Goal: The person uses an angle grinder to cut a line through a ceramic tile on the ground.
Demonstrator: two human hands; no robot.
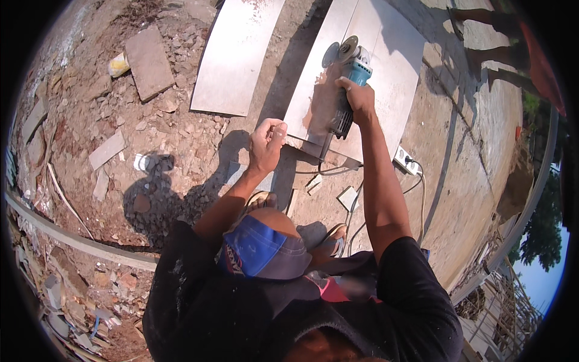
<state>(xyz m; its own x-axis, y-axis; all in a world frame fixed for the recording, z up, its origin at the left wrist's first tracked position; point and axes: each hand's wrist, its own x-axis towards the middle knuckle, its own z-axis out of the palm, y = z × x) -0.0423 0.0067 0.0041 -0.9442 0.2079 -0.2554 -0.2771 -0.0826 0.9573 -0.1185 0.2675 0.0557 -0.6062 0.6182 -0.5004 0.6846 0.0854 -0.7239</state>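
My right hand (357,99) is wrapped round the body of a teal and black angle grinder (360,73). The grinder's disc (348,48) points toward the far side, over a large pale tile (395,54). A thin line runs along the tile's surface, and reddish-brown dust (324,99) covers part of it. Beside the near left corner of this tile, my left hand (266,145) is closed, thumb against curled fingers. Whether anything small is in it is hidden. The grinder's cord (325,148) hangs from its rear end past the tile's near edge.
Another pale tile (236,57) lies to the left. A white power strip (406,160) with a plugged-in cable sits at right. Broken tile pieces (348,198) lie near my sandalled feet. Rubble and a brownish slab (149,63) cover the left ground. Another person's legs (503,57) show at far right.
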